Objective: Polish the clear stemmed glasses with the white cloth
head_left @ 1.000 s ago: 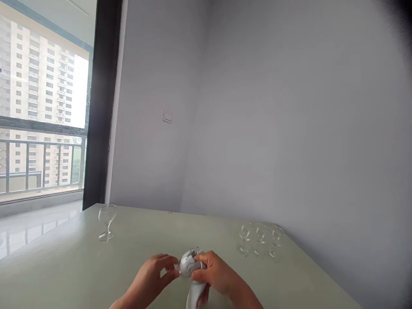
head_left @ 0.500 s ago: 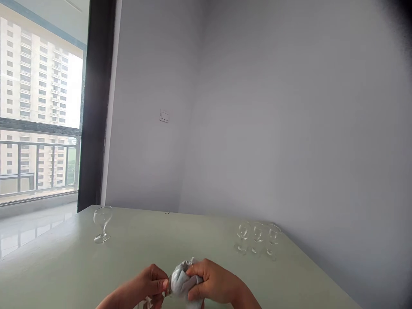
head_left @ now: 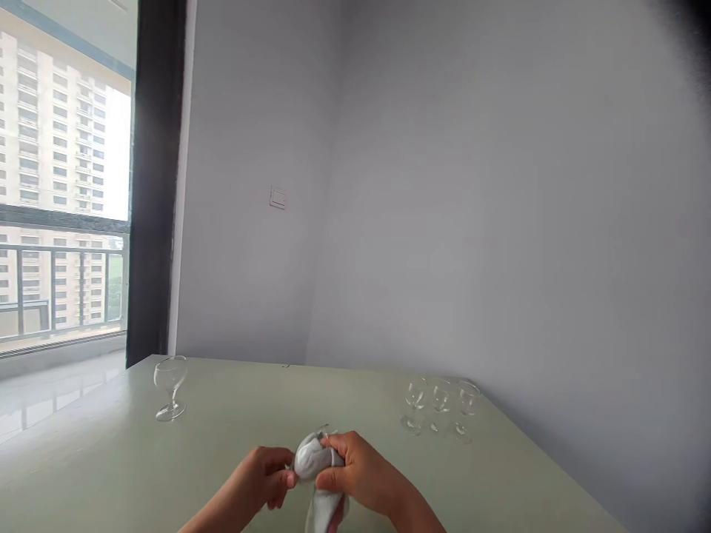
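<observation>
A white cloth [head_left: 312, 457] is bunched in my right hand [head_left: 361, 474], whose thumb and fingers press it around a small stemmed glass. The cloth's loose end hangs down below that hand. Most of the glass is covered; only a thin clear piece of its rim [head_left: 324, 428] peeks out above the cloth. My left hand [head_left: 269, 476] is closed at the left side of the bundle, its fingertips pinching the glass near the stem, which the fingers largely hide. Both hands are just above the table near its front.
On the pale green table [head_left: 233, 414], one stemmed glass [head_left: 169, 389] stands upright at the far left. Three more glasses [head_left: 441, 403] stand in a row at the right, near the back edge. Grey walls [head_left: 444, 222] rise behind; a window [head_left: 61, 185] is at the left.
Both hands and the cloth have risen slightly. The cloth has turned around the glass, and its end hangs lower. The whole view has shifted a little; the standing glasses have stayed put.
</observation>
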A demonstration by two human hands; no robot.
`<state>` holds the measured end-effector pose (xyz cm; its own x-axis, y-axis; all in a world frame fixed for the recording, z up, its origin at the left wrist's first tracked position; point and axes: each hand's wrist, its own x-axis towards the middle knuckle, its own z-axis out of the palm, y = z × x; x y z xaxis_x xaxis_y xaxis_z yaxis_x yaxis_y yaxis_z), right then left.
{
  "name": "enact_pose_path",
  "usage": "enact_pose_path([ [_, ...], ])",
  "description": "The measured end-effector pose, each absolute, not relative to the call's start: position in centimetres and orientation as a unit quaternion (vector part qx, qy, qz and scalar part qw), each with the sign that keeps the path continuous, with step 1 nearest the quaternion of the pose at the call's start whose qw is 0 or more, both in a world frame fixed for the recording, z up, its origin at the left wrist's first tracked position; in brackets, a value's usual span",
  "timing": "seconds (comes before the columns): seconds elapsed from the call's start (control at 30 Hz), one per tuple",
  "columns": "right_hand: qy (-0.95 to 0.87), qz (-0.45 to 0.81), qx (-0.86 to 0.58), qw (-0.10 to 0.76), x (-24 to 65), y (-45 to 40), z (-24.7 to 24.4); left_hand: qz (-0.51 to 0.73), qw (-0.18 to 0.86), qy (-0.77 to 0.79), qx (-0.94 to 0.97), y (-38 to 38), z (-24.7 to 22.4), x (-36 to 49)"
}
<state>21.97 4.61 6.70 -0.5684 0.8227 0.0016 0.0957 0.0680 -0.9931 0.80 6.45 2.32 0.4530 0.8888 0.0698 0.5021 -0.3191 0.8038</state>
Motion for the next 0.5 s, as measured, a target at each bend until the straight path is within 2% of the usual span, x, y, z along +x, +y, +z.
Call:
enact_pose_path([
  [0.07, -0.704, 0.546, -0.369, 0.265, 22.9, 4.4, 7.3, 0.219, 0.488, 0.396, 0.747, 6.2, 2.4, 1.1],
  [0.1, -0.701, 0.538, -0.385, 0.267, 23.1, 4.5, 7.4, 0.224, 0.476, 0.4, 0.751, 6.0, 2.4, 1.3],
  [0.13, -0.681, 0.544, -0.398, 0.285, 23.1, 4.7, 7.3, 0.249, 0.413, 0.425, 0.766, 5.9, 2.4, 1.4],
  [0.27, -0.511, 0.649, -0.379, 0.418, 21.5, 5.7, 5.9, 0.369, -0.027, 0.458, 0.808, 5.9, 2.1, 1.6],
  [0.33, -0.459, 0.69, -0.347, 0.44, 20.4, 5.8, 5.3, 0.359, -0.127, 0.428, 0.82, 6.1, 2.0, 1.2],
  [0.4, -0.469, 0.699, -0.322, 0.433, 19.8, 5.4, 5.2, 0.33, -0.112, 0.437, 0.829, 6.4, 2.1, 0.7],
  [0.5, -0.581, 0.653, -0.314, 0.369, 20.4, 4.5, 6.3, 0.312, 0.065, 0.481, 0.817, 6.6, 2.7, 0.2],
])
